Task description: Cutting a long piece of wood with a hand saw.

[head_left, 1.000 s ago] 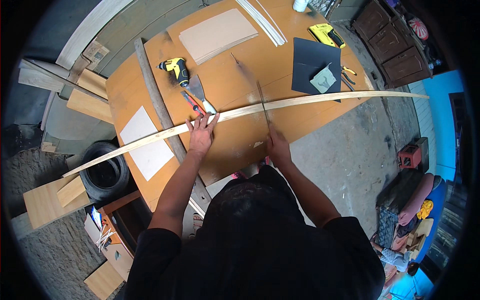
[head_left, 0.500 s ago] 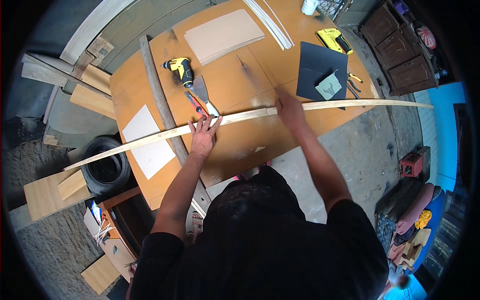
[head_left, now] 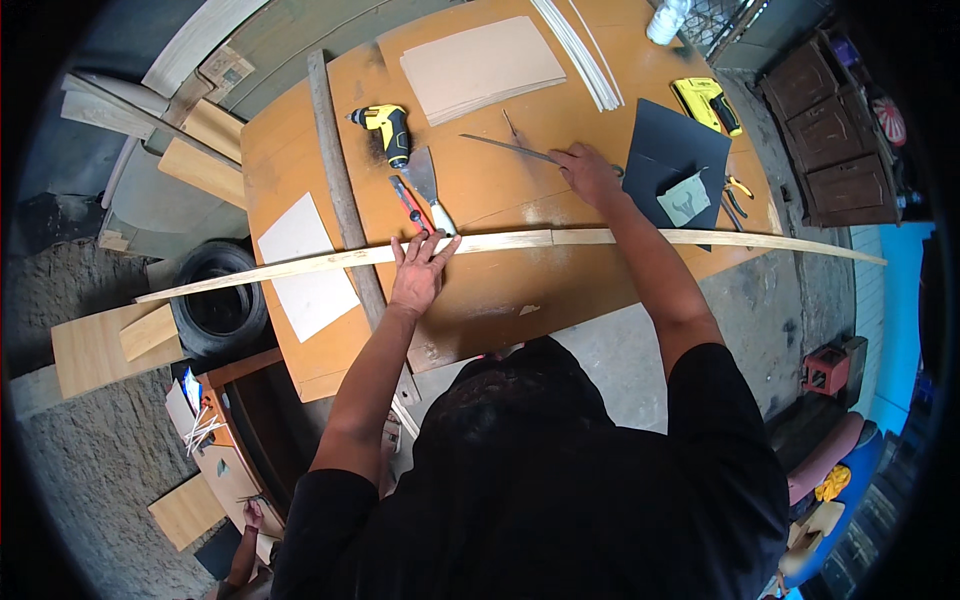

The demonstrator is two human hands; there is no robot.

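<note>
Pale wood makes the long strip (head_left: 500,242) in our work; it lies across the orange-brown table (head_left: 480,300), and both its ends reach beyond the table. Near its middle we see a thin dark line (head_left: 552,237) going across. We judge that some cutting is done there, but whether it passes fully through we cannot tell. The two sides of this line lie nearly end to end, so the pieces, if they are two, are not yet taken apart.

Our left hand (head_left: 420,282) rests on the strip with the fingers spread, left of the line. Our right hand (head_left: 592,180) is beyond the strip, its fingers narrow on the end of a thin dark blade (head_left: 500,144). This blade is apart from the wood, so we suppose the sawing is finished or paused.

Farther out, we find the scraper (head_left: 424,175), the red cutter (head_left: 408,205) and the drill (head_left: 380,118); these tools lie unheld. Under the strip, toward its left, passes a grey bar (head_left: 342,170).
</note>
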